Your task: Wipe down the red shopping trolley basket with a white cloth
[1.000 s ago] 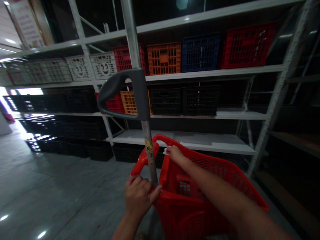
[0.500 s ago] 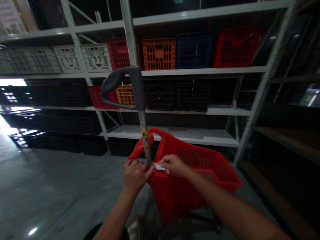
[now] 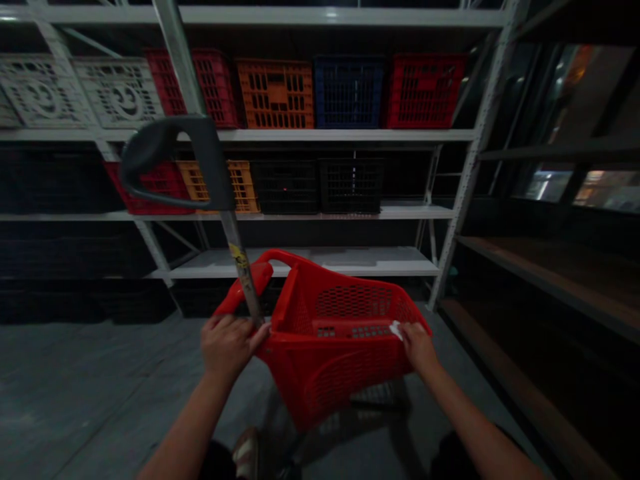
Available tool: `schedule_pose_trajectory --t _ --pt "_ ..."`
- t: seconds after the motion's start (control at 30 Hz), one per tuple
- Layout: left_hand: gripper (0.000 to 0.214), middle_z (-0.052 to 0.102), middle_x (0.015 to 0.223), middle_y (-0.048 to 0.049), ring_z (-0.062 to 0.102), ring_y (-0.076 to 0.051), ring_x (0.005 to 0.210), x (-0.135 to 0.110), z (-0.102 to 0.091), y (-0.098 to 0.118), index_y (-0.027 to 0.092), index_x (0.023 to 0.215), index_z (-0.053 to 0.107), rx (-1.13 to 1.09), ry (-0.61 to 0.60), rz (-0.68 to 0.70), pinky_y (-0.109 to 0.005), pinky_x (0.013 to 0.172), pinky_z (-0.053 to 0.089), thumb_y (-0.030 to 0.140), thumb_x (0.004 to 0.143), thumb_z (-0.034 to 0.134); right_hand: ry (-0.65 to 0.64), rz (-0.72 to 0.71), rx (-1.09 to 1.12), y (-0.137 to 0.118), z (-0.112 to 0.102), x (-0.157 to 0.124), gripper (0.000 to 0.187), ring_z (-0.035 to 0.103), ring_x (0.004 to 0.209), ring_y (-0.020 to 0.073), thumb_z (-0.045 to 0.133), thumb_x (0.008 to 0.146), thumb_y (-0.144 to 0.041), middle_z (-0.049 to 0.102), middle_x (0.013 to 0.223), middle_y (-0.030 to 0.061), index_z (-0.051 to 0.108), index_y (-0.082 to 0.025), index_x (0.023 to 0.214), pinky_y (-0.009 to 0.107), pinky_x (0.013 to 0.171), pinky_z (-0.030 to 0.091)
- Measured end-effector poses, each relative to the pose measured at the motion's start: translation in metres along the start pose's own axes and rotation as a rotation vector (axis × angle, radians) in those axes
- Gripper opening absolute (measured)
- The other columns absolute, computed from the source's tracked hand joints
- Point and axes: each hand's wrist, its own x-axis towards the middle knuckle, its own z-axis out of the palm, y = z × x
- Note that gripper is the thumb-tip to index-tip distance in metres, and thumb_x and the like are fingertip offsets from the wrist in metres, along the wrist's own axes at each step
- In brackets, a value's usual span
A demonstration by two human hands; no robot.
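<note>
A red plastic shopping cart [image 3: 333,353] with perforated basket walls stands before me. My left hand [image 3: 230,343] is closed round the near end of its red handle [image 3: 250,283], thumb reaching toward the basket. My right hand [image 3: 417,347] rests at the basket's near rim by its right end, pinching a crumpled white tissue [image 3: 397,329] against it. Beside my left hand a metal pole [image 3: 239,257] rises from the cart, carrying a dark grey loop grip [image 3: 215,163]. My fingers partly hide the tissue and the handle end.
White metal shelving [image 3: 350,137] runs behind the cart. It carries an orange crate [image 3: 275,93], a blue crate [image 3: 349,92], red crates and white crates. Brown shelves [image 3: 550,260] stand close on the right. My shoe [image 3: 246,453] shows on the grey floor [image 3: 100,393].
My right hand has slid with the tissue from beside my left hand to the basket's right end. My left hand still holds the handle. The view has turned right.
</note>
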Motion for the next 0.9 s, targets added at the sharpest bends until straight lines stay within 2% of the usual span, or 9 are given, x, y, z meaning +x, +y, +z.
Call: schedule_pose_trajectory --t 0.07,0.13,0.2,0.33,0.4,0.47,0.7,0.77,0.9 --pt "0.034 0.055 0.049 -0.0006 0.050 -0.017 0.060 0.002 -0.001 0.001 0.021 0.051 0.054 -0.005 0.011 0.000 -0.034 0.069 0.032 0.045 0.075 0.050 0.072 0.117 -0.057 0.024 -0.005 -0.003 0.024 0.056 0.081 0.0208 0.043 0.076 -0.011 0.065 0.085 0.0088 0.065 -0.016 0.084 0.034 0.078 0.043" --pt "0.034 0.055 0.049 -0.0008 0.049 -0.017 0.060 0.003 -0.003 0.003 0.021 0.051 0.054 0.000 0.028 -0.007 -0.034 0.069 0.031 0.044 0.076 0.049 0.119 0.175 -0.052 0.019 0.000 -0.005 0.024 0.056 0.080 0.0211 0.043 0.076 -0.012 0.065 0.084 0.0093 0.065 -0.016 0.083 0.034 0.077 0.044" --pt "0.034 0.055 0.049 -0.0010 0.049 -0.017 0.060 0.004 -0.004 0.004 0.021 0.050 0.054 0.008 0.038 -0.014 -0.034 0.069 0.031 0.044 0.076 0.049 0.128 0.160 0.018 -0.015 0.013 -0.007 0.023 0.056 0.078 0.0206 0.043 0.077 -0.013 0.063 0.081 0.0094 0.065 -0.016 0.083 0.033 0.076 0.045" --pt "0.036 0.055 0.049 -0.0013 0.048 -0.018 0.060 0.004 -0.004 0.005 0.021 0.050 0.054 0.015 0.016 -0.021 -0.034 0.070 0.031 0.045 0.076 0.048 0.059 0.006 0.280 -0.113 0.042 -0.004 0.024 0.056 0.081 0.0177 0.042 0.078 -0.011 0.061 0.084 0.0065 0.063 -0.020 0.084 0.030 0.076 0.045" --pt "0.036 0.055 0.050 -0.0014 0.048 -0.017 0.061 0.004 -0.003 0.004 0.021 0.051 0.054 0.023 0.002 -0.017 -0.034 0.069 0.030 0.046 0.077 0.047 0.033 -0.034 0.351 -0.140 0.048 0.000 0.024 0.056 0.080 0.0170 0.042 0.077 -0.009 0.060 0.084 0.0057 0.063 -0.020 0.083 0.029 0.075 0.045" --pt "0.037 0.055 0.050 -0.0015 0.048 -0.017 0.061 0.004 -0.002 0.001 0.021 0.051 0.055 0.029 -0.012 -0.009 -0.033 0.069 0.030 0.046 0.077 0.047 0.029 -0.037 0.358 -0.137 0.047 0.000 0.024 0.056 0.079 0.0172 0.043 0.077 -0.009 0.061 0.083 0.0059 0.064 -0.019 0.083 0.029 0.074 0.045" --pt "0.036 0.059 0.054 -0.0008 0.049 -0.018 0.065 -0.001 0.008 -0.006 0.021 0.054 0.057 -0.011 -0.038 -0.020 -0.035 0.076 0.029 0.047 0.077 0.047 0.162 0.075 0.314 -0.045 0.027 -0.015 0.020 0.059 0.080 0.0199 0.045 0.078 -0.021 0.064 0.083 0.0070 0.064 -0.019 0.084 0.033 0.076 0.046" --pt "0.038 0.059 0.055 -0.0012 0.050 -0.019 0.067 0.001 0.011 -0.009 0.021 0.054 0.057 -0.036 -0.075 -0.038 -0.037 0.078 0.029 0.048 0.077 0.045 0.174 0.108 0.349 -0.048 0.020 -0.018 0.020 0.059 0.082 0.0201 0.046 0.078 -0.025 0.064 0.085 0.0067 0.063 -0.019 0.084 0.033 0.078 0.046" --pt "0.035 0.064 0.070 -0.0045 0.053 -0.022 0.078 0.012 0.013 -0.012 0.020 0.066 0.059 -0.118 -0.120 -0.124 -0.041 0.084 0.029 0.050 0.077 0.045 0.146 0.178 0.497 -0.090 0.011 -0.021 0.018 0.059 0.084 0.0189 0.048 0.078 -0.029 0.064 0.089 0.0057 0.060 -0.019 0.087 0.029 0.077 0.045"
